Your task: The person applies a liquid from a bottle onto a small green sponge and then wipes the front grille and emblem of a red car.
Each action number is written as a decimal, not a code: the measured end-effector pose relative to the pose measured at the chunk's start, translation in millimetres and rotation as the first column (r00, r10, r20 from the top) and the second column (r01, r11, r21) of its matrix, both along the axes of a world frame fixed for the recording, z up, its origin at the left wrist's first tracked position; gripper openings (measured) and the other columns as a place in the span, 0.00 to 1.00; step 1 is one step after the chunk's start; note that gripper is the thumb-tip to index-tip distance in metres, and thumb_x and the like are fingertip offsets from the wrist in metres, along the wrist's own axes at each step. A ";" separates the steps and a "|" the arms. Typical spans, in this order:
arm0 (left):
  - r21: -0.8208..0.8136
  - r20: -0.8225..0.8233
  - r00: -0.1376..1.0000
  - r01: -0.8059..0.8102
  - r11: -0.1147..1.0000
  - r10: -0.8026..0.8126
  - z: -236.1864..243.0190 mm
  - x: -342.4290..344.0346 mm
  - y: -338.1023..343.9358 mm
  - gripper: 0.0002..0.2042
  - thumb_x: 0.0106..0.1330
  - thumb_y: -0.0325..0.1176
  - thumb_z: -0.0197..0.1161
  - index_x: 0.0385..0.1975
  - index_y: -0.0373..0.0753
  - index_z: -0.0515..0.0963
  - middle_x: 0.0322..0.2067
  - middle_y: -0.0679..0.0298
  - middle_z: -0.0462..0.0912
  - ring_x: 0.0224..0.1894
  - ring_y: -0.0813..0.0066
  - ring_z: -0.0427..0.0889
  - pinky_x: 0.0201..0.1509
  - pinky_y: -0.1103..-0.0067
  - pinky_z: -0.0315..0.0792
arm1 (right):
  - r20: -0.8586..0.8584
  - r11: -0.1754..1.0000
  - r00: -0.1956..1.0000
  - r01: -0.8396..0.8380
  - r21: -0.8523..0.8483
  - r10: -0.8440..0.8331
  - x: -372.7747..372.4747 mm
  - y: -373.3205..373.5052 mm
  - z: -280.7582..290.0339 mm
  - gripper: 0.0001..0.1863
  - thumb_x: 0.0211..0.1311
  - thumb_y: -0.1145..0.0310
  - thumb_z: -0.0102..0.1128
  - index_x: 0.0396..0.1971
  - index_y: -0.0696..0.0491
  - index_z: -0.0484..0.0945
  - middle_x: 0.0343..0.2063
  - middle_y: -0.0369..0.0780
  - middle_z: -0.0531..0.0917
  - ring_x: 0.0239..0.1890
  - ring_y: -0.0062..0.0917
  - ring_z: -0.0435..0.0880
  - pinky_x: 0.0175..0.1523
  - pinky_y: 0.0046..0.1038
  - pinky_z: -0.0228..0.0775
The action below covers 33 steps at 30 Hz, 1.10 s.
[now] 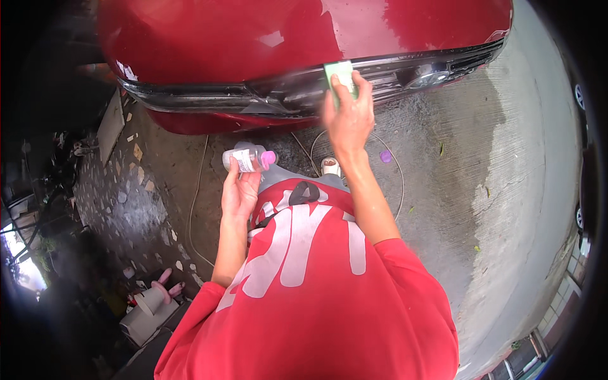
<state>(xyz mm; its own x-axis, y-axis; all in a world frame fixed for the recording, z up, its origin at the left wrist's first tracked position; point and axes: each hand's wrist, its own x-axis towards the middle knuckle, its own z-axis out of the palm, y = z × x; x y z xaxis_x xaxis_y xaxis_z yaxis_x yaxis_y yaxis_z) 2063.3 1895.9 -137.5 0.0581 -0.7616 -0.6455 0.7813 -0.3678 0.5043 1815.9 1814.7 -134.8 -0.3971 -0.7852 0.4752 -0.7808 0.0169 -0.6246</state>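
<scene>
Concrete (529,155) — green sponge (339,67) against car (221,44)

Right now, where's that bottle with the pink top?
In the head view, the bottle is left of centre, held in the left hand, below the front of the red car.

My bare hands (351,122): two. Pale-green rectangular pad (341,68): one. Pink-capped clear bottle (246,159): one. Glossy red car (234,44): one.

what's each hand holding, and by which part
Left hand: clear bottle, by its body. Right hand: green sponge-like block, by its near part.
</scene>
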 end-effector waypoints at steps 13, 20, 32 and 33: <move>-0.014 -0.102 0.995 0.006 1.000 -0.007 -14.5 23.8 8.2 0.17 0.72 0.41 0.58 0.54 0.38 0.70 0.49 0.58 0.79 0.52 0.68 0.80 0.58 0.72 0.79 | 0.001 0.938 0.939 -0.343 -0.041 0.344 76.3 -7.1 3.5 0.17 0.52 0.73 0.66 0.45 0.47 0.83 0.54 0.46 0.75 0.45 0.40 0.80 0.46 0.35 0.77; -0.095 -0.121 0.989 -0.099 0.991 0.087 -1.9 53.5 20.7 0.17 0.73 0.42 0.57 0.53 0.38 0.72 0.49 0.60 0.81 0.51 0.71 0.82 0.53 0.75 0.81 | -0.031 0.979 0.980 -0.196 -0.055 0.194 21.4 -10.0 -11.4 0.18 0.49 0.74 0.69 0.43 0.47 0.84 0.55 0.45 0.76 0.49 0.41 0.81 0.50 0.36 0.77; -0.078 -0.137 0.968 0.200 0.977 -0.209 17.8 161.6 -41.0 0.16 0.75 0.40 0.53 0.54 0.37 0.71 0.50 0.58 0.81 0.51 0.69 0.82 0.54 0.71 0.81 | 0.134 0.983 0.983 -0.109 -0.145 0.129 100.2 14.0 -51.0 0.21 0.40 0.83 0.69 0.37 0.46 0.86 0.51 0.43 0.79 0.53 0.38 0.78 0.56 0.35 0.72; -0.075 -0.137 0.965 0.214 0.974 -0.223 25.8 165.7 -46.5 0.16 0.75 0.40 0.53 0.54 0.37 0.71 0.50 0.58 0.81 0.51 0.69 0.82 0.54 0.71 0.81 | 0.135 0.985 0.984 -0.095 -0.143 0.114 103.9 13.7 -53.4 0.21 0.40 0.83 0.69 0.37 0.46 0.86 0.51 0.43 0.79 0.53 0.38 0.78 0.56 0.35 0.72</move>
